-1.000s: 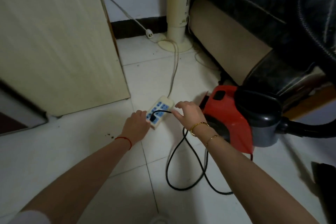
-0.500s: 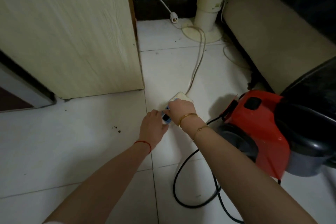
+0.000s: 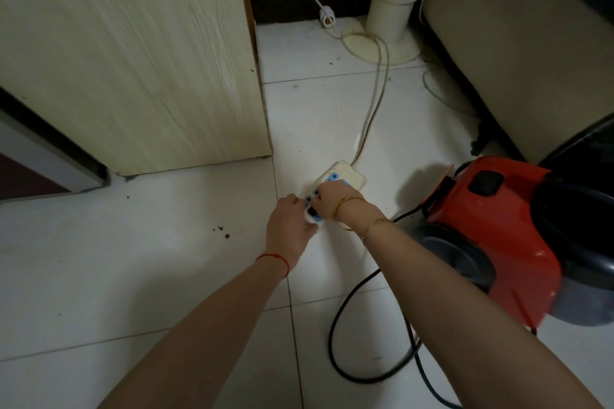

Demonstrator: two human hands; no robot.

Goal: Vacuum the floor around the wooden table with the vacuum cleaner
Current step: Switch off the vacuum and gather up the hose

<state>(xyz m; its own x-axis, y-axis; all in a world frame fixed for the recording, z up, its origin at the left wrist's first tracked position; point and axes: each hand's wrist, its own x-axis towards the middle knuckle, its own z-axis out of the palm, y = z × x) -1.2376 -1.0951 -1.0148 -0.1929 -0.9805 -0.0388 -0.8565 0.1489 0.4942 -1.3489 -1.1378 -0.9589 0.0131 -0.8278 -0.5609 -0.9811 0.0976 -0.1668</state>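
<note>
A red and black vacuum cleaner (image 3: 518, 236) stands on the white tiled floor at the right. Its black power cord (image 3: 345, 342) loops over the tiles below my arms. A white power strip (image 3: 345, 176) with blue sockets lies on the floor just left of the vacuum. My left hand (image 3: 290, 226) holds the strip's near end down. My right hand (image 3: 335, 199) pinches the black plug (image 3: 311, 209) at a socket on the strip; my fingers hide most of the plug.
A pale wooden cabinet panel (image 3: 133, 53) stands at the left. A cream fan base (image 3: 388, 26) and its white cable (image 3: 375, 103) sit at the back. A beige and dark sofa (image 3: 518, 43) fills the right. Dirt crumbs (image 3: 222, 232) lie on the tiles.
My right hand has brought the black plug down onto the power strip, and my left hand has closed over the strip's near end. The view has moved closer and lower.
</note>
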